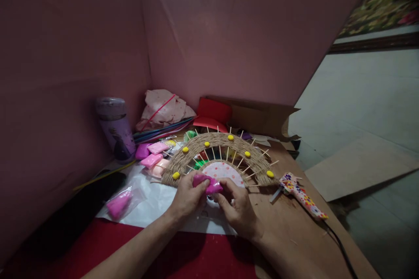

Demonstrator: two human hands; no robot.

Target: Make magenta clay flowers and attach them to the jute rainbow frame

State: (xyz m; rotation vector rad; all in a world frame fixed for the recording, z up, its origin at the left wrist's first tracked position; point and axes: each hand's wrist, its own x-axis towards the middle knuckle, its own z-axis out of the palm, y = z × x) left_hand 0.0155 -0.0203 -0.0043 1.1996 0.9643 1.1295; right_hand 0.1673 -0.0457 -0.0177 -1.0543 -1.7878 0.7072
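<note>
Both hands meet over a small packet of magenta clay (207, 184) in clear wrap. My left hand (189, 197) pinches its left end, and my right hand (238, 208) grips its right end with thumb and fingers. Just behind them lies a half-round jute-wound arch (218, 152) with wooden sticks radiating out and several yellow clay dots on it. A pink dotted half-disc (223, 170) fills its centre.
Several clay packets (153, 156) and a bagged pink piece (119, 204) lie left on white paper. A purple bottle (116, 129) stands by the pink partition. A flower-patterned glue gun (303, 196) rests right on the wooden table, its cord trailing off. Cardboard and red foam sit behind.
</note>
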